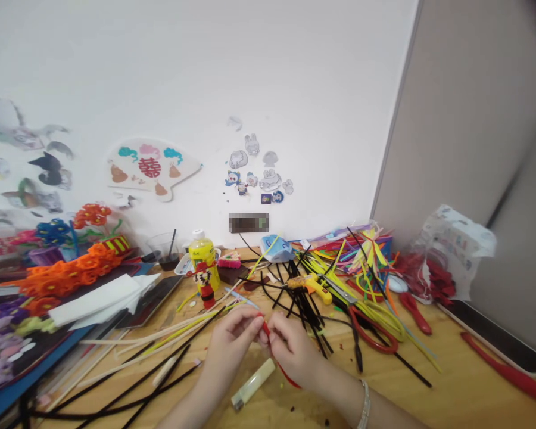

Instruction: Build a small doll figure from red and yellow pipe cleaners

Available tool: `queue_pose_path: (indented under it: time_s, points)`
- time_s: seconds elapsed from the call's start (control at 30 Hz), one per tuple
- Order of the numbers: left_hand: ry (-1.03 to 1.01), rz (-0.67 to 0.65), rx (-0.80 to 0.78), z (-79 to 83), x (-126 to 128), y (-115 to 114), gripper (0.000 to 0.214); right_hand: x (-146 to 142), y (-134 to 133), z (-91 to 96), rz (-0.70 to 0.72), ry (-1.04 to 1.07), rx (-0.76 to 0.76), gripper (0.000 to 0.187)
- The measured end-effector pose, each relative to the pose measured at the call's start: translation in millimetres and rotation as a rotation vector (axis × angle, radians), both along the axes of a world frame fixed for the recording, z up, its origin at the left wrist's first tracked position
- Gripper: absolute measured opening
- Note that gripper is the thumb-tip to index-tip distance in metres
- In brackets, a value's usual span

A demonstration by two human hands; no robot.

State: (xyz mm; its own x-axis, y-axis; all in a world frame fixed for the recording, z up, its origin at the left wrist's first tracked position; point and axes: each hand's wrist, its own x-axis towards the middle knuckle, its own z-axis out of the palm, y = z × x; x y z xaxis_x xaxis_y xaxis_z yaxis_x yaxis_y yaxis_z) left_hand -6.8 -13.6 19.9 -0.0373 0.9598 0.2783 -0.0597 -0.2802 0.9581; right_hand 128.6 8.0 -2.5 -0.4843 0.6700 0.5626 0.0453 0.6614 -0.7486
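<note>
Over the middle of the table, the fingertips of my left hand (234, 333) and my right hand (297, 348) meet, both closed on a red pipe cleaner (288, 376). Its upper part is bunched or twisted between the fingers. A loose end trails down below my right palm. Below the hands lies a pale yellow, tube-shaped object (252, 384) with a greyish end, probably a lighter. Just beyond my left hand stands a small red, black and white figure (204, 285) in front of a yellow bottle (212, 256).
Black pipe cleaners (161, 381) spread across the left front. A yellow glue gun (317, 289), red-handled scissors (370, 333) and a pile of coloured pipe cleaners (361, 262) crowd the right back. Orange pipe-cleaner flowers (67, 271) and white paper (102, 298) lie left. A wall closes off the back.
</note>
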Motion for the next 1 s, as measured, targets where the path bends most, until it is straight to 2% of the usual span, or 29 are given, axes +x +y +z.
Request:
queue_pose_path:
  time_s: [0.2,0.4,0.47,0.67,0.9,1.0]
  points:
    - [-0.005,0.015,-0.002,0.3,-0.2,0.3,0.014,-0.2,1.3,-0.5,0.04,0.031,-0.086,0.017]
    - [-0.005,0.051,0.006,1.1,-0.5,0.2,0.013,-4.9,1.4,3.4,0.149,0.182,-0.41,0.012]
    - [0.006,0.06,0.03,0.9,-1.1,0.7,0.012,-6.0,2.1,4.3,0.169,0.221,-0.456,0.011]
    - [0.106,0.106,0.096,-2.0,-3.4,2.9,0.012,-4.4,6.6,-1.2,0.123,0.126,-0.377,0.03]
    - [0.236,0.104,0.099,-7.5,-5.3,6.0,0.016,-2.8,7.3,2.1,0.053,0.14,-0.334,0.033]
    - [0.248,0.154,0.114,-7.5,-5.1,5.3,0.015,-3.2,5.7,5.9,0.101,0.153,-0.375,0.031]
